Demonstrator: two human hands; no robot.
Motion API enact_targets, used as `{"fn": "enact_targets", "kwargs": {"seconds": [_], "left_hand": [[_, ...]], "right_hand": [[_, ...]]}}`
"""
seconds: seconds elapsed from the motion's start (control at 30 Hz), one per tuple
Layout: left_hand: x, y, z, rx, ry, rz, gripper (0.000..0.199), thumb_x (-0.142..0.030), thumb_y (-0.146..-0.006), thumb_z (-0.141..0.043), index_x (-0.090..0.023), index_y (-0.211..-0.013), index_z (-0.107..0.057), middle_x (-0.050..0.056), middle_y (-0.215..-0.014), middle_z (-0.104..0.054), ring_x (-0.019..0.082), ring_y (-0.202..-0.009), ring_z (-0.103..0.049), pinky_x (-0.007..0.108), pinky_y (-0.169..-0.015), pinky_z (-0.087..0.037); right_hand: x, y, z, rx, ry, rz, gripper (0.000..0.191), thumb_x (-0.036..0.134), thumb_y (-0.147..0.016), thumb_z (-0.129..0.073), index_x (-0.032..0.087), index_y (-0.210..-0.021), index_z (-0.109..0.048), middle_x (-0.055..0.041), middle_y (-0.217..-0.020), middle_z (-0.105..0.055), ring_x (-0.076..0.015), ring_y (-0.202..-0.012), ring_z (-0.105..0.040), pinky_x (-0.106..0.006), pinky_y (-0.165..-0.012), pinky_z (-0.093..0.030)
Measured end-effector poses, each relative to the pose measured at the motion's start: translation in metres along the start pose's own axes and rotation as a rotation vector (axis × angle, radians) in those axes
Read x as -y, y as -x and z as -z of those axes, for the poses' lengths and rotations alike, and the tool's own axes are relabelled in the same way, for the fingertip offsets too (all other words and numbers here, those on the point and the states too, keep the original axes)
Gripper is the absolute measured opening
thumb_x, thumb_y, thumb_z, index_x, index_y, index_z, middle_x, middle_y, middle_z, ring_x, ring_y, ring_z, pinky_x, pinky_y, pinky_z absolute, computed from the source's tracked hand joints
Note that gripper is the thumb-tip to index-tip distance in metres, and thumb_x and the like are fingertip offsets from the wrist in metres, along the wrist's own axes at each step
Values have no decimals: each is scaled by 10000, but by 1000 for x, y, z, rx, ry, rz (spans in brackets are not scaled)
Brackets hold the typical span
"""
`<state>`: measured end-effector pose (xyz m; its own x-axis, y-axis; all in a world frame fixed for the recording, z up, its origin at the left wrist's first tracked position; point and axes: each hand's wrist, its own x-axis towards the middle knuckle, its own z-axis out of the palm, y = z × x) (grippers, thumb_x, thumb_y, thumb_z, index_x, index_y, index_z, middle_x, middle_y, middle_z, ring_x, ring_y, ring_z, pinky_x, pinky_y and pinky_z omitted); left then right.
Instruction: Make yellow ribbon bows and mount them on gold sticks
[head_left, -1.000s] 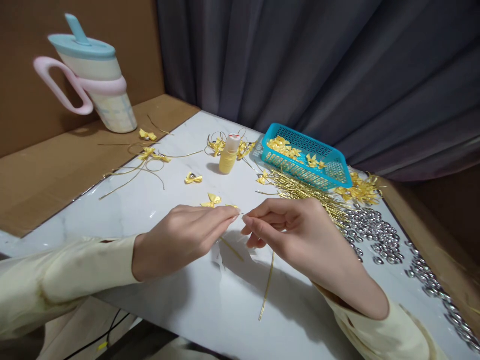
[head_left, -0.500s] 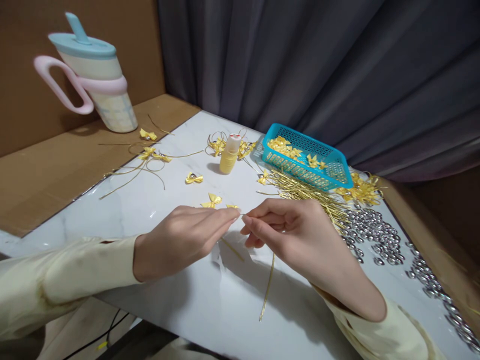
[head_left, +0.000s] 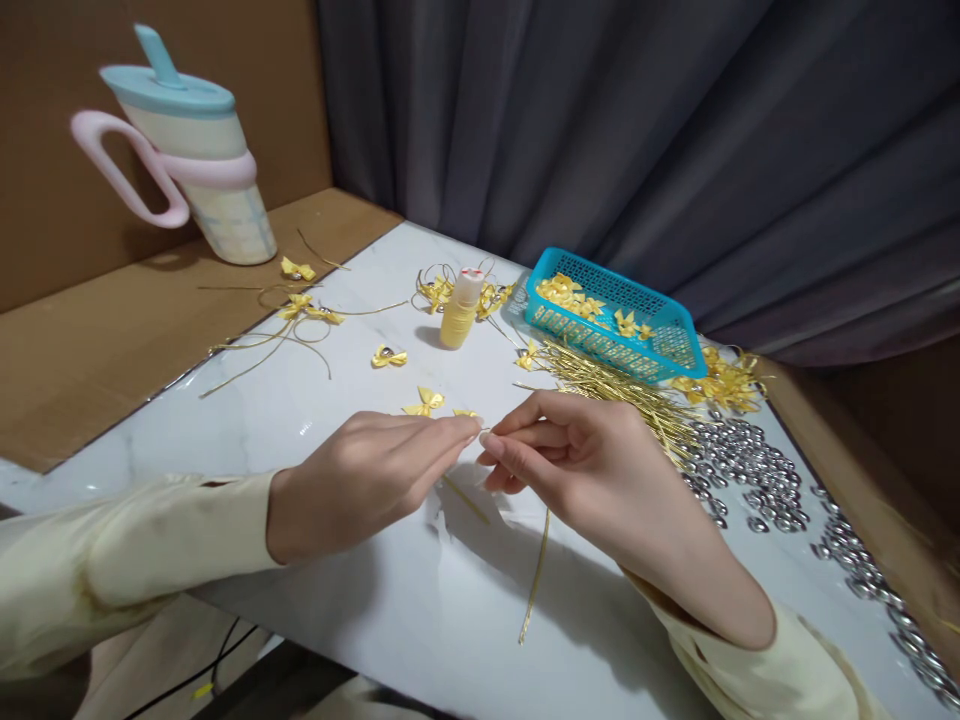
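Note:
My left hand (head_left: pixel 382 480) and my right hand (head_left: pixel 592 475) meet fingertip to fingertip over the white tabletop. Both pinch a thin gold cord (head_left: pixel 485 430), of which a short stretch shows between them. A length of cord (head_left: pixel 534 590) hangs or lies below my right hand, and another piece (head_left: pixel 466 500) shows beneath my left fingers. Just beyond the fingertips lies a yellow bow (head_left: pixel 425 402); a second one is partly hidden by my left hand. Farther back are a bow with a silver bead (head_left: pixel 388 356) and an upright bottle (head_left: pixel 460 310) with yellow contents.
A blue basket (head_left: pixel 615 310) holds yellow bows. Gold cords (head_left: pixel 615 390) lie before it, with silver beads (head_left: pixel 757 475) spread along the right side. Corded bows (head_left: pixel 300 308) lie at back left, near a tall handled cup (head_left: pixel 225 200). A dark curtain (head_left: pixel 600 130) hangs behind.
My right fingertips have moved very slightly left, toward my left hand. The hold on the cord looks the same.

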<state>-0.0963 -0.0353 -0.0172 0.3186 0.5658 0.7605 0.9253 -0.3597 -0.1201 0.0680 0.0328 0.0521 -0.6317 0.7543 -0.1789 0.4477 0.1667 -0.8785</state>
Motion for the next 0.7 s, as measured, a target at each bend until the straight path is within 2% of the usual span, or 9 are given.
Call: {"fn": "enact_targets", "kwargs": {"seconds": [0.2, 0.4, 0.7], "left_hand": [[-1, 0, 0, -5, 13, 16, 148, -177, -909, -517, -224, -922, -657, -56, -778, -737, 81, -633, -674, 165, -601, -486], [-1, 2, -1, -5, -15, 25, 130, -207, -891, -536, -246, -933, -653, -74, -765, -731, 79, -605, -669, 179, -531, -462], [-1, 4, -3, -28, 18, 59, 130, -202, -886, -541, -257, -949, -641, -79, -783, -734, 82, -607, -666, 188, -544, -466]], "right_hand": [[-2, 0, 0, -3, -5, 14, 133, 159, -802, -606, 165, -677, -561, -38, -595, -691, -172, -571, -689, -239, -534, -526], [-2, 0, 0, -23, -30, 18, 149, 172, -806, -611, 169, -670, -549, -35, -594, -683, -166, -572, -690, -226, -521, -528], [-5, -3, 6, 13, -134, -7, 171, 274, -751, -701, 166, -718, -572, -39, -637, -698, -182, -616, -702, -251, -573, -570]]}}
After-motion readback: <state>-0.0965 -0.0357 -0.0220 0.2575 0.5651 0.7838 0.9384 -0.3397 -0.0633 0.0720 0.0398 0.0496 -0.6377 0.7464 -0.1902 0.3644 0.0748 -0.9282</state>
